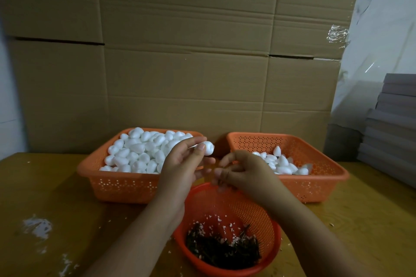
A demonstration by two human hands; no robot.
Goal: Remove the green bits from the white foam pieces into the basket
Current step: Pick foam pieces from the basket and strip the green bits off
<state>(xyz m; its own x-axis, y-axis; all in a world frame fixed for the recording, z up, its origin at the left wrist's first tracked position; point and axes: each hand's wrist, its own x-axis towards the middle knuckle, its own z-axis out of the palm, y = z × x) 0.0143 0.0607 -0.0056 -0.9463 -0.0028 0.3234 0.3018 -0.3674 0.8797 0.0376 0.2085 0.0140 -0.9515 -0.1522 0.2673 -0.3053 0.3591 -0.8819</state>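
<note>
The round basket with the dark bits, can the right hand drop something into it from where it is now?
Probably yes: the right hand hangs just above the round basket at its far rim, and nothing lies between them.

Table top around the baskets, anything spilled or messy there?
Yes. White foam crumbs are scattered on the table at left, outside the round basket, with more specks along the near edge.
</note>
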